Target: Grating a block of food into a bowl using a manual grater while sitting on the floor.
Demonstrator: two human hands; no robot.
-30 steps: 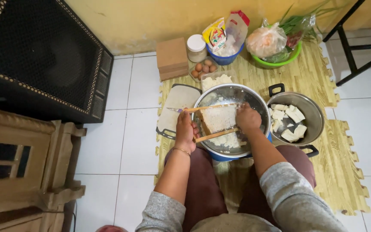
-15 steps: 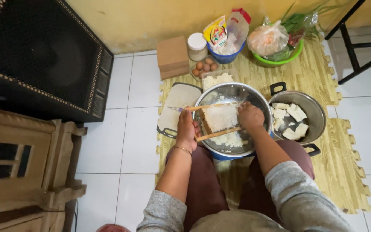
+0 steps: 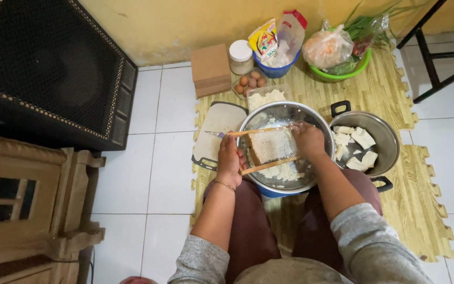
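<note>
I looked down from the head camera at a wood-patterned floor mat [image 3: 395, 105]. My left hand [image 3: 229, 160] had its fingers closed around the near left end of a wooden-framed grater [image 3: 269, 147] laid across a steel bowl [image 3: 311, 113] at the mat's middle. My right hand [image 3: 307, 139] pressed something pale against the grater's far right side; its fingers curled, though I could not tell exactly what they gripped. Grated white shreds [image 3: 285, 172] lay in the bowl beneath. To grate well, I judged, the frame should stay braced on the rim (fingertips kept clear). Along the mat's far edge stood a brown box [image 3: 210, 68], a white-lidded jar [image 3: 240, 57], a yellow packet [image 3: 263, 39] in a blue tub [image 3: 275, 68], and a green basin [image 3: 342, 71] of bagged vegetables.
</note>
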